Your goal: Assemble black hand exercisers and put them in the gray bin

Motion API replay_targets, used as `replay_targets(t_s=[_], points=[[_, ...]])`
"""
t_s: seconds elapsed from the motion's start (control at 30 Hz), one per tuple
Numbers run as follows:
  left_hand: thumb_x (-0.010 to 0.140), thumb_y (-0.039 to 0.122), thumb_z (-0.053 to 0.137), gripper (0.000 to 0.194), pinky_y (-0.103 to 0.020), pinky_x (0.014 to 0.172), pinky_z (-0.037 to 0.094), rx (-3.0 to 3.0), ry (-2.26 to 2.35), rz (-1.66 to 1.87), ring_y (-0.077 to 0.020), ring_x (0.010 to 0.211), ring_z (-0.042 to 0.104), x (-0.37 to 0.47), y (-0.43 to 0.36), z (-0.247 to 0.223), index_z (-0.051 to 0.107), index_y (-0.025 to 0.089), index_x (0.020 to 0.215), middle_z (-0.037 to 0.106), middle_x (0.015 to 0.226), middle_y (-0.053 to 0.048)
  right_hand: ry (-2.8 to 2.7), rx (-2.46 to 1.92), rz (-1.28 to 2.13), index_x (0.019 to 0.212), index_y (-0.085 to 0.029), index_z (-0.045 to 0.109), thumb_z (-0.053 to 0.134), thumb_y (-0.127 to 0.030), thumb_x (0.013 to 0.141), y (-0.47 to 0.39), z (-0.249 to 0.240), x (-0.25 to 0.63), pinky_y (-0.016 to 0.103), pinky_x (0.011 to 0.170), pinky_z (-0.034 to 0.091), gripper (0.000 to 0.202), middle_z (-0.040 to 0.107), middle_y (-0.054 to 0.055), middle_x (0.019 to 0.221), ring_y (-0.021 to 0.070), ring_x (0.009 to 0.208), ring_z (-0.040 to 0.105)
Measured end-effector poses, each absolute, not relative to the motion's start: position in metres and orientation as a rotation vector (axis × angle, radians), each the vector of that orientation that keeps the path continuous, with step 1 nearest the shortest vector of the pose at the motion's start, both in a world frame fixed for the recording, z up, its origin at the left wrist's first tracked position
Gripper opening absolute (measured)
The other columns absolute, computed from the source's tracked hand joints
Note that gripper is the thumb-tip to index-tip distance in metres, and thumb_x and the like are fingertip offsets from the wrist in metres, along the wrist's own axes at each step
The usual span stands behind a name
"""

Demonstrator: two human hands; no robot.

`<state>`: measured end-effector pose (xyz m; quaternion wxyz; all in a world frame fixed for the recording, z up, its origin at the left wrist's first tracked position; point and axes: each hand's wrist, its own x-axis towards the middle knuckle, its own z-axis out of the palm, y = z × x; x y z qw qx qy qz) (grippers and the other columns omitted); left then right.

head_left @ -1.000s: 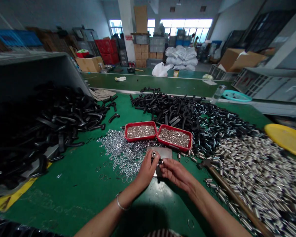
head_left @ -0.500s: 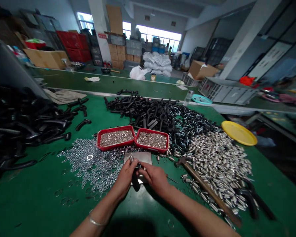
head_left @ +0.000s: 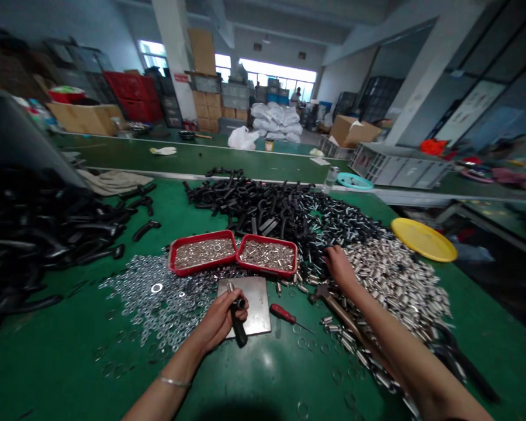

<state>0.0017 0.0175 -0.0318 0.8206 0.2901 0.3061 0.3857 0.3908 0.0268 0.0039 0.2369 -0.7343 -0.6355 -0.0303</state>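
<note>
My left hand [head_left: 222, 316] is wrapped round a black handle part [head_left: 239, 328] with a threaded metal end, above a square metal plate [head_left: 258, 304]. Farther right, my right hand [head_left: 338, 264] reaches down to the edge of the pile of black parts with silver pins [head_left: 333, 216]; its fingers are bent and what they hold, if anything, is hidden. A red screwdriver [head_left: 283, 313] lies right of the plate. Below my right forearm lies a hammer [head_left: 339, 310], partly covered. Two red trays [head_left: 201, 270] of small metal pieces stand behind the plate.
Silver washers [head_left: 158, 298] are spread at left, metal sleeves [head_left: 394, 280] at right. Black curved parts [head_left: 258, 204] lie behind the trays, more at far left. A yellow lid [head_left: 423, 240] and a grey crate [head_left: 398, 166] are at right.
My right hand has left the black handle part and moved right and forward to the pinned parts. The red screwdriver handle is now uncovered. My left hand still holds the handle part.
</note>
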Motion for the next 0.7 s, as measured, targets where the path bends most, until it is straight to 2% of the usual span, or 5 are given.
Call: replay_targets(t_s=[0.2,0.3,0.37,0.47,0.7], points=[[0.082,0.046,0.074,0.038,-0.023,0.059,0.042,0.532,0.838,1.029,-0.0083,0.059,0.052,-0.009,-0.001,-0.021,0.054,0.015,0.091,0.065,0.078,-0.006,-1.668,-1.833,-0.035,0.111,-0.016,0.063,0.052,-0.035,0.091,-0.010,0.019,0.354,0.047,0.090,0.047,0.029,0.064,0.015,0.103,0.0307,0.099,0.059],[0.085,0.048,0.070,0.038,-0.022,0.061,0.043,0.600,0.878,1.038,-0.0078,0.059,0.052,-0.007,-0.004,-0.010,0.053,0.016,0.094,0.066,0.080,-0.006,-1.620,-1.681,0.536,0.118,-0.023,0.062,0.057,-0.042,0.093,-0.045,0.030,0.291,0.038,0.082,0.052,0.031,0.068,0.007,0.102,0.0240,0.091,0.065],[0.086,0.051,0.067,0.038,-0.022,0.061,0.043,0.680,0.893,1.027,-0.0076,0.059,0.052,-0.003,-0.004,-0.003,0.054,0.016,0.095,0.066,0.081,-0.005,-1.600,-1.554,0.742,0.115,-0.024,0.061,0.058,-0.040,0.093,-0.058,0.037,0.245,0.035,0.082,0.053,0.028,0.069,0.006,0.105,0.0221,0.092,0.066],[0.087,0.054,0.064,0.040,-0.020,0.059,0.042,0.814,0.916,0.986,-0.0079,0.060,0.053,0.000,-0.003,0.007,0.056,0.017,0.096,0.064,0.081,-0.003,-1.657,-1.446,0.784,0.109,-0.023,0.061,0.058,-0.035,0.094,-0.058,0.042,0.199,0.034,0.081,0.052,0.020,0.068,0.005,0.104,0.0206,0.091,0.066],[0.088,0.058,0.059,0.042,-0.024,0.065,0.046,0.996,0.974,0.991,-0.0134,0.070,0.056,-0.015,-0.012,0.015,0.059,0.017,0.096,0.062,0.084,-0.003,-1.800,-1.305,0.880,0.105,-0.023,0.058,0.055,-0.032,0.095,-0.055,0.033,0.171,0.038,0.084,0.051,0.013,0.066,0.007,0.099,0.0224,0.091,0.064]])
